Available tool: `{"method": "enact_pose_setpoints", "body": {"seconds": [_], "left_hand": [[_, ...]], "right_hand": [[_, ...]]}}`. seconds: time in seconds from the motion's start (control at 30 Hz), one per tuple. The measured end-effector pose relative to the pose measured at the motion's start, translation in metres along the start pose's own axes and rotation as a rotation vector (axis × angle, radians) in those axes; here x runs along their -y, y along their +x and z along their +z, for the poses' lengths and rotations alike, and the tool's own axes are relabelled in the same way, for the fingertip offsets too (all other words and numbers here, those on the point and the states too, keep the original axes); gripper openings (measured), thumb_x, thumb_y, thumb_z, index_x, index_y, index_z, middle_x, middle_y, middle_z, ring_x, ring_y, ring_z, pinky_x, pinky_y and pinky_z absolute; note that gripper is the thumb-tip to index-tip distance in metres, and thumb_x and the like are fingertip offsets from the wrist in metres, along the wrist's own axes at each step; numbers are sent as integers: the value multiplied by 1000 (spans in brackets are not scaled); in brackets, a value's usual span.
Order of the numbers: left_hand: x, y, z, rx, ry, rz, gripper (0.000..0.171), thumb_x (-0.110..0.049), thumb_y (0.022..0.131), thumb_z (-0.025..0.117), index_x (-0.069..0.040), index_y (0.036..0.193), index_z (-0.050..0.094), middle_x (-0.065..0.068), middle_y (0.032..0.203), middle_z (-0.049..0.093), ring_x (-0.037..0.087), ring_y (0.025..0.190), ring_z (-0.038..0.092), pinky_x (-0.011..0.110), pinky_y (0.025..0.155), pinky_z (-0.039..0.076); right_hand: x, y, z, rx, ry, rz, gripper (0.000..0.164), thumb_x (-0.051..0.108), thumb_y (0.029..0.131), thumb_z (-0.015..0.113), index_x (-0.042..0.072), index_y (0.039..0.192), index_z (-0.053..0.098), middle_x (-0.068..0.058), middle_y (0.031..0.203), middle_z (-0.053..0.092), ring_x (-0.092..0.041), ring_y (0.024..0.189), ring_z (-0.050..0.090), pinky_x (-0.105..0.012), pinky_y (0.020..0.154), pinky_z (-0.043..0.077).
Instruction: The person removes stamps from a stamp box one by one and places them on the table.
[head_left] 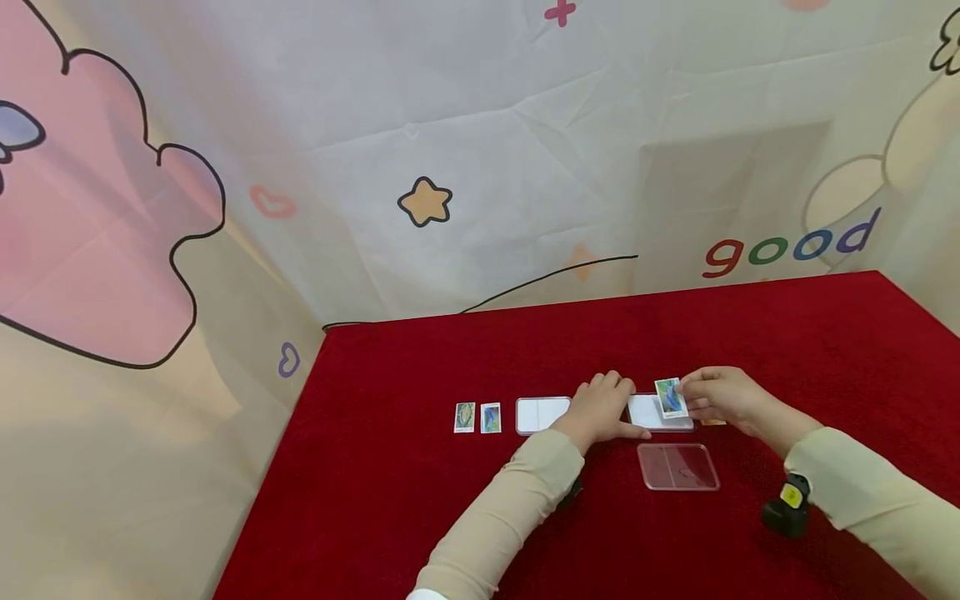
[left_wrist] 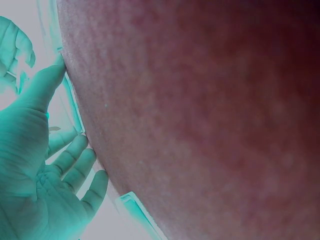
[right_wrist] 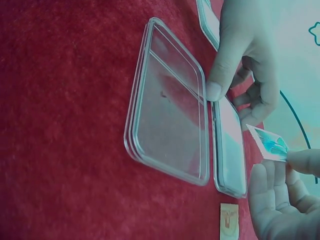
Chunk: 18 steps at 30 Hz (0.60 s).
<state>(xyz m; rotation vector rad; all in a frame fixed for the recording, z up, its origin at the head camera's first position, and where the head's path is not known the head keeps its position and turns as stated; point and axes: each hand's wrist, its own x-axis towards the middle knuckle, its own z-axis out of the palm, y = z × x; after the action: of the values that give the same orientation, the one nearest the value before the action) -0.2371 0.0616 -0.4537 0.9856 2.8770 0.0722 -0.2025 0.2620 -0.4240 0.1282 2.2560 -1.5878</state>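
My right hand (head_left: pixel 726 398) pinches a small postage stamp (head_left: pixel 670 398) with a blue-and-green picture, tilted above a white-backed clear plastic case (head_left: pixel 643 414). In the right wrist view the stamp (right_wrist: pixel 270 142) shows a perforated edge between thumb and fingers. My left hand (head_left: pixel 600 408) holds the left end of that case, thumb on the near edge and fingers toward the far side. A transparent lid (head_left: pixel 678 467) lies just in front of the case. Under the right hand, a brownish-orange stamp (right_wrist: pixel 229 221) lies on the cloth, partly hidden in the head view.
A second white-backed case (head_left: pixel 540 414) lies left of my left hand. Farther left, a greenish stamp (head_left: pixel 464 417) and a blue one (head_left: pixel 491 417) lie side by side. Red cloth (head_left: pixel 375 500) covers the table, and a printed curtain (head_left: pixel 510 192) hangs behind it.
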Motion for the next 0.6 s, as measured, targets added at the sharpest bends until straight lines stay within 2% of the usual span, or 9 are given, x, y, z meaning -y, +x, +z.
{"method": "enact_pose_setpoints", "body": {"seconds": [0.2,0.6], "left_hand": [[0,0,-2,-7,-6,3,65,-60,78,67,-20,127,52,-5,121,52,10,109,47,24,87,42],[0,-2,0,1,-16,7,63,-60,78,67,-21,126,53,-6,122,51,9,110,46,23,87,41]], "right_hand": [[-1,-2,-9,-19,-2,3,30,14,96,52,-11,113,53,-4,94,62,-11,79,60,-28,74,55],[-11,-7,-23,-14,-17,0,32,13,98,48,-14,115,49,-2,94,60,-10,80,58,-26,74,54]]}}
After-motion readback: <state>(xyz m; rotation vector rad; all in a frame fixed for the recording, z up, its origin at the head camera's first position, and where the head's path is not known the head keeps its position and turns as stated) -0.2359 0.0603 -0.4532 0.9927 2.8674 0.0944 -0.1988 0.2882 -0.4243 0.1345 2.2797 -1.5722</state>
